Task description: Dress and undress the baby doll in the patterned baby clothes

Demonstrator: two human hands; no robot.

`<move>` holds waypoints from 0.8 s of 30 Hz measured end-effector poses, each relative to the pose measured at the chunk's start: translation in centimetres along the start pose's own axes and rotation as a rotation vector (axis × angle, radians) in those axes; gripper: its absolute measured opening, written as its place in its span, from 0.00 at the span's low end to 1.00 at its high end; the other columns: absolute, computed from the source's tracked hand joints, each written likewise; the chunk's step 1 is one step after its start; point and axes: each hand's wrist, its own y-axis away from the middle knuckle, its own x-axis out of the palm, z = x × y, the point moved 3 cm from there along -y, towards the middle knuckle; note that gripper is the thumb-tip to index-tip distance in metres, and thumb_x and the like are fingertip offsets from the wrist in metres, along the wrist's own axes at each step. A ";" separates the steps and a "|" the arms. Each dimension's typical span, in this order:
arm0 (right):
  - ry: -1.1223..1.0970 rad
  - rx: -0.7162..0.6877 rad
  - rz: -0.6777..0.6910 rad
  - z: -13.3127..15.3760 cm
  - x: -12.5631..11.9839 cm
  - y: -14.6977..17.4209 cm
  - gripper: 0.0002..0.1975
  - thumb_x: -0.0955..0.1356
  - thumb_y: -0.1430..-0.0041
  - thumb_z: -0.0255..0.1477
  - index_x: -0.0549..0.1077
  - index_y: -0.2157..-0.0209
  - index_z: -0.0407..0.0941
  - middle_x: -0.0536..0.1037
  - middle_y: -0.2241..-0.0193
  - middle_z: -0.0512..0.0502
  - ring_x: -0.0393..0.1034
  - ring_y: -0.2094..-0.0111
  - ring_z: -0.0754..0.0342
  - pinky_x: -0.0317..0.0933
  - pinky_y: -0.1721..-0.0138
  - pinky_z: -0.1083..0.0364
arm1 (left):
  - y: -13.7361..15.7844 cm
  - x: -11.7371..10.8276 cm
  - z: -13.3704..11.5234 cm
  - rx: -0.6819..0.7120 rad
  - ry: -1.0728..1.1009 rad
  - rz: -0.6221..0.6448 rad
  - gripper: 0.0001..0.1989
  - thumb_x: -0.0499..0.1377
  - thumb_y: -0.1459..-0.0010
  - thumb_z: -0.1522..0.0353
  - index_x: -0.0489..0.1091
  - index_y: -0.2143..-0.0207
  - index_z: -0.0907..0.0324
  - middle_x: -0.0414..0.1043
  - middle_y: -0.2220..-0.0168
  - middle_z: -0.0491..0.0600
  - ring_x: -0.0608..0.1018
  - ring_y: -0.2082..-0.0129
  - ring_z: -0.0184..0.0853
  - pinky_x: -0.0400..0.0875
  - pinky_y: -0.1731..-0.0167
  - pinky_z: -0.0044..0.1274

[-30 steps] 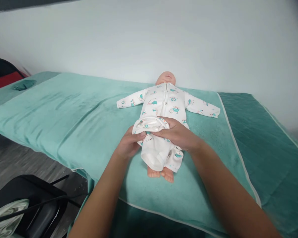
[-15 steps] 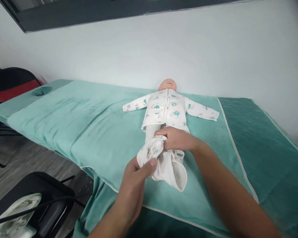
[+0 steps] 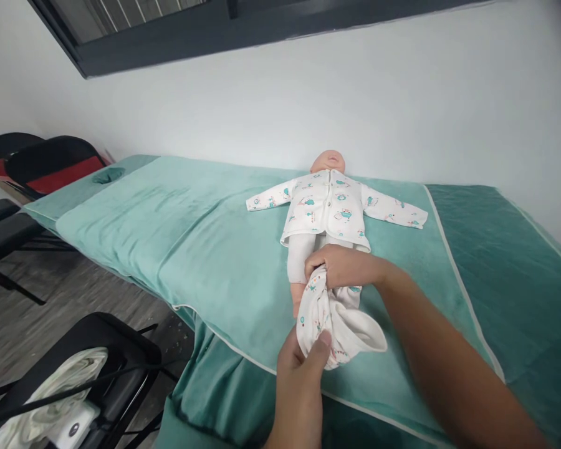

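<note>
Pants (image 3: 342,325) drawn lower from doll (image 3: 328,163): white, teal-printed, bunched.

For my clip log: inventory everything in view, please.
Doll: one, pink and white, on bed
Top: one, white, on doll
Trousers: one pair, white, at doll's legs
Bed: one, green, centre
Chairs: at least three, black, left
Bundle: one, pale, on near chair
Device: one, white, beside bundle
Cable: one, black, across near chair
Window: one, dark, top
Wall: one, white, behind bed
Floor: one, grey, lower left
Left hand: one, gripping trousers
Right hand: one, gripping trousers
</note>
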 end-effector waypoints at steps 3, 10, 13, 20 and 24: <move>0.038 0.036 -0.021 0.0 0.1 0.0 0.03 0.69 0.55 0.27 0.76 0.73 0.44 0.79 0.72 0.50 0.71 0.69 0.53 0.58 0.71 0.57 | -0.6 -1.4 0.2 0.030 -0.119 0.021 0.21 0.69 0.53 0.57 0.78 0.59 0.60 0.79 0.61 0.53 0.77 0.57 0.43 0.70 0.55 0.29; 0.158 0.121 -0.055 0.8 0.5 0.0 0.04 0.70 0.54 0.31 0.73 0.77 0.45 0.75 0.75 0.49 0.66 0.72 0.54 0.52 0.72 0.55 | -1.5 -3.7 -1.2 0.136 -0.330 0.012 0.15 0.64 0.46 0.56 0.74 0.65 0.59 0.71 0.70 0.44 0.67 0.69 0.30 0.62 0.67 0.21; 0.204 0.132 -0.071 0.9 0.5 0.0 0.11 0.70 0.54 0.33 0.67 0.81 0.45 0.69 0.79 0.51 0.60 0.74 0.55 0.50 0.74 0.55 | -1.5 -3.6 -1.9 0.173 -0.360 -0.008 0.15 0.64 0.45 0.57 0.74 0.61 0.58 0.73 0.65 0.46 0.70 0.64 0.34 0.64 0.61 0.22; 0.107 0.099 -0.057 0.6 0.6 0.0 0.16 0.69 0.53 0.32 0.59 0.85 0.45 0.60 0.82 0.53 0.53 0.77 0.58 0.46 0.77 0.55 | -1.6 -2.8 -2.9 0.071 -0.188 0.047 0.17 0.62 0.42 0.59 0.74 0.55 0.59 0.75 0.57 0.50 0.74 0.56 0.38 0.65 0.53 0.27; 0.068 0.107 -0.056 0.6 0.5 0.1 0.15 0.69 0.52 0.33 0.61 0.85 0.45 0.61 0.82 0.53 0.54 0.77 0.58 0.47 0.77 0.56 | -2.1 -2.4 -3.4 0.020 -0.085 0.124 0.16 0.60 0.41 0.59 0.74 0.56 0.60 0.75 0.59 0.51 0.74 0.61 0.37 0.66 0.59 0.26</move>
